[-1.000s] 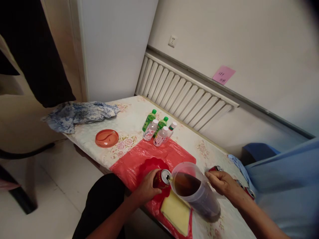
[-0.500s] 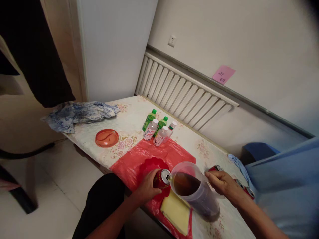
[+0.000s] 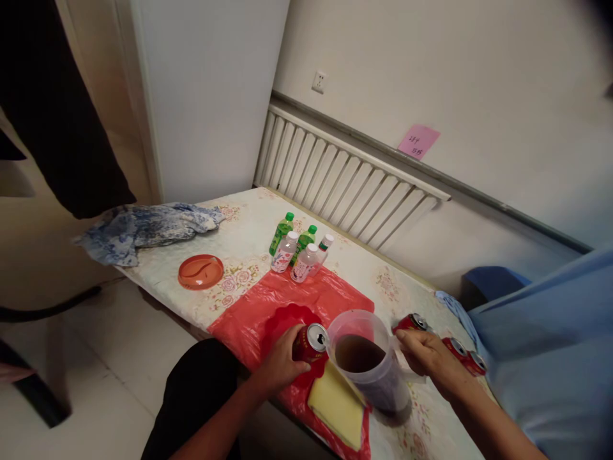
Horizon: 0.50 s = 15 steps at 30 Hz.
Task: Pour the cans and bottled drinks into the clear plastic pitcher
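Observation:
My left hand [image 3: 280,361] is wrapped round a red can [image 3: 306,345], whose open top faces the rim of a clear plastic pitcher [image 3: 390,390]. Dark brown liquid [image 3: 359,353] partly fills the pitcher. My right hand [image 3: 421,351] grips the pitcher at its right side, by the handle. Beneath the can lies a red scalloped plate [image 3: 287,316] on a red plastic sheet [image 3: 239,319], partly hidden by my left hand. A folded yellow cloth [image 3: 338,409] rests just left of the pitcher's base.
Several bottles [image 3: 301,263] stand behind the red sheet. Red cans [image 3: 454,347] are beyond my right hand. An orange lid [image 3: 200,272] and a patterned cloth [image 3: 158,230] lie at the table's left. A radiator [image 3: 335,166] runs along the wall.
The pitcher is more upright, its base having swung left. A thin stream seen earlier between the can and the pitcher no longer shows. The whole view has shifted slightly.

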### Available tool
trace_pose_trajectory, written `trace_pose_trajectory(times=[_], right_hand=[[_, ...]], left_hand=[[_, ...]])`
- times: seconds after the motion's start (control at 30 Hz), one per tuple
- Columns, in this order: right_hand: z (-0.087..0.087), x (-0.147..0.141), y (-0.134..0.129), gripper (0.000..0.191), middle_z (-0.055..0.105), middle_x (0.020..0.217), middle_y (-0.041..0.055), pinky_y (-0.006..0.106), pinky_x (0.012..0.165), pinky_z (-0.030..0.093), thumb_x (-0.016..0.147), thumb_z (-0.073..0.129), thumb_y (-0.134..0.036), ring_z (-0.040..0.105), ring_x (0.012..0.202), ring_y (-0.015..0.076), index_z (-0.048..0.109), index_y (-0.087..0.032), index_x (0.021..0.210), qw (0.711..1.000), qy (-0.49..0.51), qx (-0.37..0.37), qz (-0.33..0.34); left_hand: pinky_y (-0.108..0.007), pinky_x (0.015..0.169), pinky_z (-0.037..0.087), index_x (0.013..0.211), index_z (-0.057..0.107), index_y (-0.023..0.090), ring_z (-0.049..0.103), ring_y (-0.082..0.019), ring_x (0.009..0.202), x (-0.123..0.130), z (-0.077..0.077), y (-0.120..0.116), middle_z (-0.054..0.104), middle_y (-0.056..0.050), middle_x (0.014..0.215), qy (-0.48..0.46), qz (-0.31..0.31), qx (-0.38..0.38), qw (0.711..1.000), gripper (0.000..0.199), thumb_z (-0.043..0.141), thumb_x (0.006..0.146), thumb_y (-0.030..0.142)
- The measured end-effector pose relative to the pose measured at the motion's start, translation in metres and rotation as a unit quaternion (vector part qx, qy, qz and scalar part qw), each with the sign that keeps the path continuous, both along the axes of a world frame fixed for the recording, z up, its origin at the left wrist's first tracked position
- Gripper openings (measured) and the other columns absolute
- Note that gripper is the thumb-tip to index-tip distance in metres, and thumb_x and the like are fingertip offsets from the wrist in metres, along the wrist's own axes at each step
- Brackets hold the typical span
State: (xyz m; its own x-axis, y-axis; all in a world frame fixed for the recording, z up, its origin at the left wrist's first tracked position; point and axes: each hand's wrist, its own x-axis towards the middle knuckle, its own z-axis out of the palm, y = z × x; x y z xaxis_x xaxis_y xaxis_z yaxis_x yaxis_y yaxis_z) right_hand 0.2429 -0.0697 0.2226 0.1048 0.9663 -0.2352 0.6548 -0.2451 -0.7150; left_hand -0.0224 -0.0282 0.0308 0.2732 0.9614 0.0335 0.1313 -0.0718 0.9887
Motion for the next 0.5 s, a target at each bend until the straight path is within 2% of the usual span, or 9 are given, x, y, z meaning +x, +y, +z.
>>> trace_pose_trajectory(times=[0.3,0.5], right_hand=[[-0.005,0.007,-0.004,0.054,0.027,0.045,-0.0082,0.029,0.049,0.012,0.075,0.053,-0.070,0.018,0.045,0.0089,0.035,-0.026,0.049,0.995,0.091,0.015,-0.025],[-0.017,0.026,0.000,0.057,0.032,0.041,-0.0063,0.029,0.049,0.015,0.080,0.055,-0.067,0.023,0.043,0.0089,0.040,-0.024,0.045,0.983,0.157,0.073,-0.056]], left_hand=[[-0.045,0.118,0.036,0.137,0.050,0.015,0.050,-0.032,0.135,0.002,0.008,0.000,0.056,-0.015,0.144,0.016,-0.007,-0.004,1.000,0.082,0.071,0.058,0.012],[-0.044,0.117,0.037,0.138,0.048,0.015,0.050,-0.032,0.135,0.002,0.009,0.000,0.055,-0.014,0.144,0.020,-0.009,-0.011,1.000,0.082,0.070,0.058,0.012]])
